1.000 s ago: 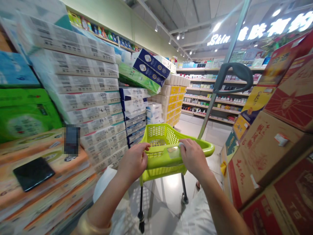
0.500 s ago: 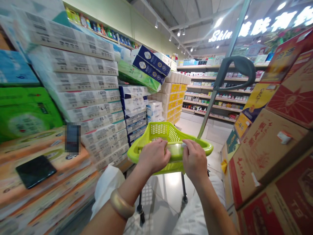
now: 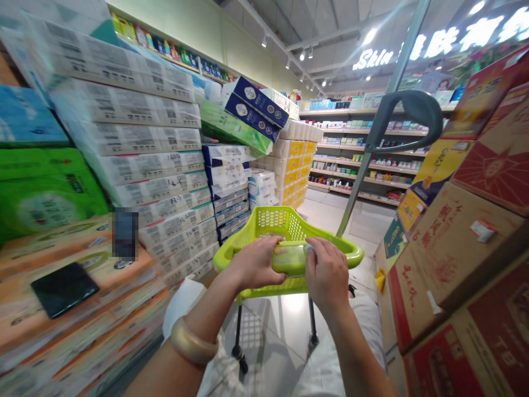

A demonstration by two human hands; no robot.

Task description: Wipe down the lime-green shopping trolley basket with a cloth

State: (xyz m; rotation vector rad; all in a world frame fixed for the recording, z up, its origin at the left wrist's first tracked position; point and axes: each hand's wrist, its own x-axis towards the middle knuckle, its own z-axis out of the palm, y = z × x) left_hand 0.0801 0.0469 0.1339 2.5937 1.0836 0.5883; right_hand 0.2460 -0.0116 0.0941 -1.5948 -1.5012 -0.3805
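Observation:
In the head view, a lime green shopping cart with a perforated basket stands before me. Its push handle has a clear label panel in the middle. My left hand wraps loosely round the handle left of this panel, fingers over the top and thumb below. On the panel's right side, my right hand is closed over the handle. A small white bit shows by its index finger; I cannot make out what it is. A pole with a grey loop grip rises by the cart's right rim.
Tall stacks of wrapped paper packs line the left. A dark phone-like slab lies on orange packs. Cardboard cartons are piled close on the right. Stocked shelves stand at the back, beyond the tiled floor.
My left hand has loosened, its thumb dropping below the handle and uncovering more of the panel. The left forearm has shifted left. The pole's grip has moved slightly right in view.

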